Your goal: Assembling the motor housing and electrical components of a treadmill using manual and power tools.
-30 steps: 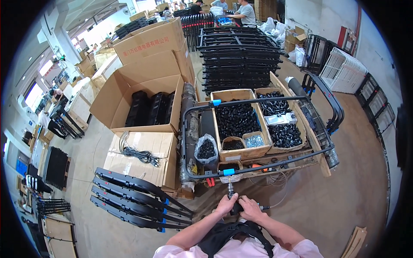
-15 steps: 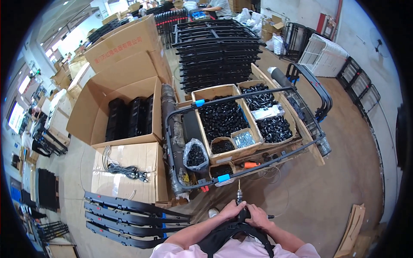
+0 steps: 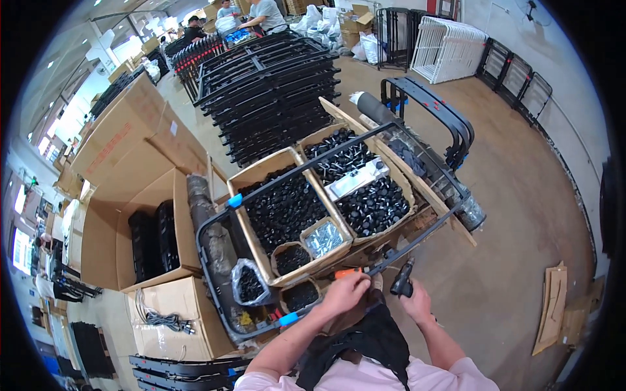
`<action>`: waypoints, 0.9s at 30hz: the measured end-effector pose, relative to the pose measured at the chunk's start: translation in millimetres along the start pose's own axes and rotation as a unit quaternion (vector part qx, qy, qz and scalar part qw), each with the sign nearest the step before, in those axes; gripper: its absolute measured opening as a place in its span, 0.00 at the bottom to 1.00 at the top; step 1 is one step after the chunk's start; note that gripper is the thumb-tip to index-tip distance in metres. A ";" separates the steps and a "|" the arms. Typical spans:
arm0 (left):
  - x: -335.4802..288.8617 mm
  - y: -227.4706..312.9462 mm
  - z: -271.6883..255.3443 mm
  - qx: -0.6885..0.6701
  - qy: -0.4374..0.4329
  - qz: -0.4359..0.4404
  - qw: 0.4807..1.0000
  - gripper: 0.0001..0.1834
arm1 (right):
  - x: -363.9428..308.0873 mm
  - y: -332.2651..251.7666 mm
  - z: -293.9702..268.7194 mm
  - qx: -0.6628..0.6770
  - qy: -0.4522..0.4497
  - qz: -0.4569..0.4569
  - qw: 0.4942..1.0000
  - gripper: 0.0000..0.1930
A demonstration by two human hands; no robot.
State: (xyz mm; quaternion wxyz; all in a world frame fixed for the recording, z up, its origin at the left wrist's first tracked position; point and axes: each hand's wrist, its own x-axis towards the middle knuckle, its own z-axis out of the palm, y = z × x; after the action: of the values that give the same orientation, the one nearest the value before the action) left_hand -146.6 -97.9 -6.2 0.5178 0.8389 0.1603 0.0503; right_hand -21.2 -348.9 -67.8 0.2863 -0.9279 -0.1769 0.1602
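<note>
My right hand [image 3: 416, 304] is wrapped round a black power drill [image 3: 402, 281], which is tilted upward beside the near bar of a black tube frame [image 3: 417, 237]. Closed at the fingertips, my left hand [image 3: 347, 294] is at that near bar, next to an orange-handled tool [image 3: 348, 272]. Whether those fingers pinch the bar, the tool or a small part is hidden. The frame lies across the parts boxes and carries blue pieces [image 3: 288, 318] on its bars.
Under the frame stand a box of black parts [image 3: 280, 212], a box of black-headed bolts [image 3: 375, 207] and a small box of silver screws [image 3: 324, 239]. An open carton [image 3: 98, 241] is at left. Stacked black frames [image 3: 274, 85] rise behind; people stand beyond.
Both hands were together on the drill near my body. My left hand has let go and moved to the near bar; the right has carried the drill rightward. The view has swung right.
</note>
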 end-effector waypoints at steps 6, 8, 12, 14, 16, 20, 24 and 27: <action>150.8 -42.1 18.6 0.164 0.089 0.013 0.982 0.11 | 149.6 51.7 -11.1 -0.013 -0.043 0.011 0.999 0.35; 191.6 -59.1 26.0 0.217 0.083 -0.006 0.973 0.10 | 187.6 58.4 -6.7 -0.017 -0.055 0.011 0.998 0.36; 240.7 -92.1 49.7 0.394 0.008 -0.109 0.913 0.17 | 239.8 78.0 7.3 -0.041 -0.060 -0.046 0.996 0.38; 254.0 -102.2 64.0 0.433 -0.037 -0.178 0.883 0.24 | 257.3 85.5 19.6 -0.054 -0.076 -0.027 0.995 0.40; 262.4 -107.4 72.3 0.428 -0.039 -0.157 0.889 0.23 | 265.1 90.0 29.8 -0.104 -0.076 -0.012 0.992 0.42; 268.7 -116.0 77.7 0.446 -0.045 -0.129 0.885 0.23 | 271.3 93.4 31.1 -0.058 -0.155 0.042 0.985 0.39; 267.4 -107.9 61.0 0.385 0.041 -0.116 0.914 0.21 | 249.5 101.6 7.3 -0.197 -0.180 -0.154 0.952 0.25; 274.2 -98.4 27.7 0.168 0.094 -0.149 0.970 0.19 | 232.2 20.8 -84.7 -0.169 -0.420 -0.122 0.883 0.18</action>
State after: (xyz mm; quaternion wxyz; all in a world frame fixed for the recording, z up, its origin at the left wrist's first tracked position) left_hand 97.8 7.1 -128.3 0.3534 0.8721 0.3377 0.0232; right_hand 223.3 -307.6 -59.1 0.0409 -0.7789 -0.4172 0.4665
